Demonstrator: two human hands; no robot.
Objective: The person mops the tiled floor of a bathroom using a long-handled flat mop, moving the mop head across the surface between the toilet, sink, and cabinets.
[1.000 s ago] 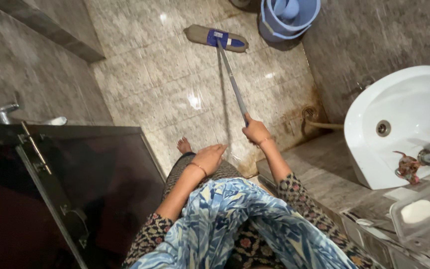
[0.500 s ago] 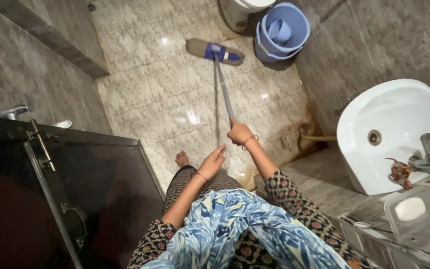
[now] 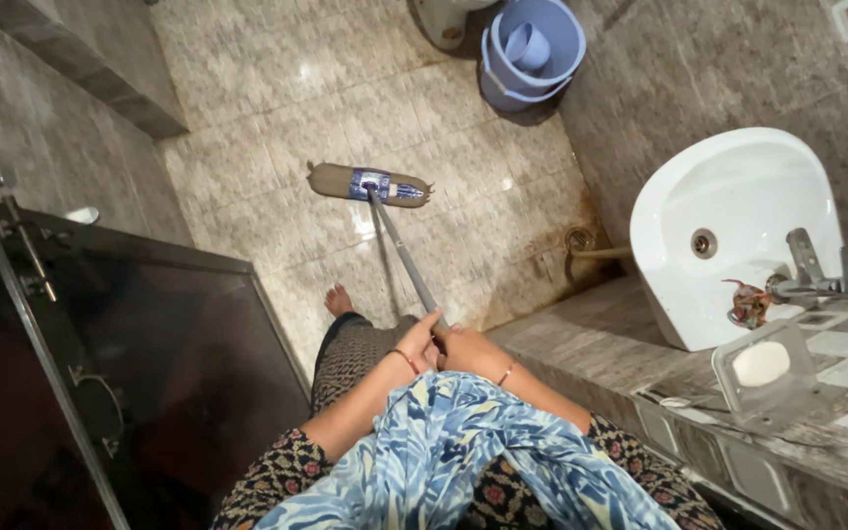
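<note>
both hands on the mop handle, wet tile underfoot

both hands sit close together at the near end of the mop handle (image 3: pixel 406 263): the right hand (image 3: pixel 475 350) is wrapped around the shaft, and the left hand (image 3: pixel 422 344) lies just beside it with fingers curled against the handle, though i cannot tell how firmly that one grips. the flat mop head (image 3: pixel 369 184) rests on the tiled floor (image 3: pixel 247 118), out in front of the person, about midway between the body and the blue bucket (image 3: pixel 527 54).

from where i watch, the first worry is the floor itself. it shines with bright reflections, so i judge it wet, and a bare foot (image 3: pixel 338 299) stands on it just short of the mop's path; a hard push with weight leaning forward could make that foot slide. next out, the bucket stands against the far wall with a mug inside, and a long stroke could knock it and tip it. a pipe outlet (image 3: pixel 577 239) sits low at the wall to the right with rusty staining around it; the mop head could snag there. the white basin (image 3: pixel 738 226) and its tap (image 3: pixel 805 280) jut out on the right, near enough for an elbow to clip on a backswing. the dark glass door (image 3: pixel 149 344) on the left hems in the other side.
</note>
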